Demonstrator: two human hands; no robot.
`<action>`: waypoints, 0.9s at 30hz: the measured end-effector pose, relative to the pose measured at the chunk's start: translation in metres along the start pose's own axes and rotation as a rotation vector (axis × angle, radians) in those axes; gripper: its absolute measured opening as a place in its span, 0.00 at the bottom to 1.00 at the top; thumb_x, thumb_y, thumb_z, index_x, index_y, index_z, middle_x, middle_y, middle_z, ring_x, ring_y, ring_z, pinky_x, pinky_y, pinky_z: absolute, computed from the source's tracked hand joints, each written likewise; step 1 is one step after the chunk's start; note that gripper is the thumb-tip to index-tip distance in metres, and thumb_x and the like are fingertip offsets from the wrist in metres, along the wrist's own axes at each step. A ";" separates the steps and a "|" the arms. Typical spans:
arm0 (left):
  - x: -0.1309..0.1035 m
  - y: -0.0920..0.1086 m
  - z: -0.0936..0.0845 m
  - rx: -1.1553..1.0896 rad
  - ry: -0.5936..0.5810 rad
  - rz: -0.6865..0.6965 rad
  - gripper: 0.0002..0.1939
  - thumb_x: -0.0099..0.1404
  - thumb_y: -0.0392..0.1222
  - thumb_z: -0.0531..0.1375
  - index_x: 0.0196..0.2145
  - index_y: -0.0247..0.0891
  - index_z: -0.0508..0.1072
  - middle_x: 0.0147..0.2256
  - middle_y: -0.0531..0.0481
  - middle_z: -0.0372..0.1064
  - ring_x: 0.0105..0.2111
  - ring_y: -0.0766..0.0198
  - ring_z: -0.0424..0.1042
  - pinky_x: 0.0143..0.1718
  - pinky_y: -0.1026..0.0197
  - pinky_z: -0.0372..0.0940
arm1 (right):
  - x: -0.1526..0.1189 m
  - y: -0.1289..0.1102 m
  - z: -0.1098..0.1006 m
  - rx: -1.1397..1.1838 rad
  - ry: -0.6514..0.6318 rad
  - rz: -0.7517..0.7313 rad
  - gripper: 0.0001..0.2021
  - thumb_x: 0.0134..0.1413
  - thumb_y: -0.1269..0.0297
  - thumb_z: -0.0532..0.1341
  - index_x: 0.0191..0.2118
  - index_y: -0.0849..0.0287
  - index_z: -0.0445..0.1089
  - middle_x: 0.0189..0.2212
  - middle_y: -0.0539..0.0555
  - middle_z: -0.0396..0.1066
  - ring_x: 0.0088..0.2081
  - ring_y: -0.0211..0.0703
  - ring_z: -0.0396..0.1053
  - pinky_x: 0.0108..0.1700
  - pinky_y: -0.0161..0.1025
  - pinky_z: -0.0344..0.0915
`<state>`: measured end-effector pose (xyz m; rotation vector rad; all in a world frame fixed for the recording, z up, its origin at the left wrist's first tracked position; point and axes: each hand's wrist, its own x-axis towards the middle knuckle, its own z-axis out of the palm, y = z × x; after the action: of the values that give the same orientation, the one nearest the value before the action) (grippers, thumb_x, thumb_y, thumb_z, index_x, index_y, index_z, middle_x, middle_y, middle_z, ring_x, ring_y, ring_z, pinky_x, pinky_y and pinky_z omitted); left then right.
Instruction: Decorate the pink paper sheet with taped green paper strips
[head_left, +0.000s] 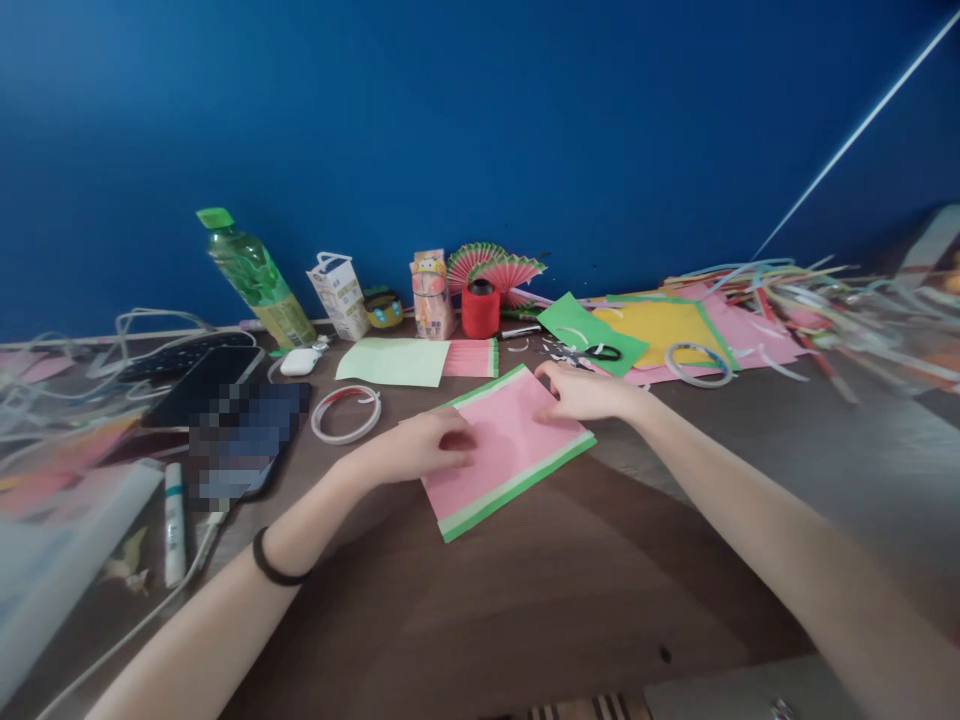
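A pink paper sheet (510, 440) with green and pale green strips along two opposite edges lies tilted on the dark table, between my hands. My left hand (424, 447) is at its left edge, fingers curved and apart, the fingertips over the pink surface. At the upper right edge is my right hand (581, 392), its thumb and fingers apart around the sheet's corner area. Neither hand is closed round the paper. Behind the sheet lie a pale green paper (394, 361) and a pink striped piece (471, 358). A roll of tape (346, 414) rests left of the sheet.
Along the blue wall stand a green bottle (255, 280), a carton (339, 295), a red spool (481, 308) and paper fans (510, 277). Scissors (602, 352), coloured papers (667, 333) and another tape roll (698, 365) lie right. Phones, cables and a marker (174, 525) are left.
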<state>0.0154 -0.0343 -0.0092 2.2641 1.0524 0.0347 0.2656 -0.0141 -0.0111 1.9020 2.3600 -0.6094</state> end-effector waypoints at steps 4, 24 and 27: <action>0.000 0.004 -0.002 -0.059 -0.003 0.010 0.12 0.59 0.43 0.53 0.38 0.40 0.72 0.40 0.51 0.70 0.39 0.62 0.68 0.41 0.63 0.61 | 0.001 -0.007 0.005 0.003 0.105 0.006 0.31 0.40 0.50 0.61 0.49 0.63 0.58 0.48 0.64 0.62 0.43 0.52 0.65 0.35 0.38 0.59; 0.003 -0.009 -0.008 -0.036 0.466 -0.052 0.09 0.57 0.45 0.55 0.25 0.37 0.68 0.27 0.52 0.64 0.28 0.64 0.65 0.32 0.62 0.59 | -0.016 -0.024 -0.014 0.346 0.268 -0.380 0.09 0.47 0.62 0.59 0.36 0.58 0.68 0.33 0.52 0.72 0.33 0.40 0.68 0.34 0.36 0.61; 0.000 -0.008 -0.013 -0.111 0.512 -0.086 0.09 0.55 0.44 0.56 0.23 0.37 0.67 0.25 0.54 0.63 0.25 0.66 0.64 0.29 0.62 0.59 | -0.016 -0.011 -0.025 0.349 0.202 -0.313 0.09 0.46 0.59 0.60 0.31 0.59 0.69 0.29 0.52 0.73 0.30 0.39 0.69 0.31 0.35 0.61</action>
<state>0.0063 -0.0231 -0.0033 2.1549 1.3646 0.6495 0.2645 -0.0227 0.0193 1.7964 2.8763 -0.9488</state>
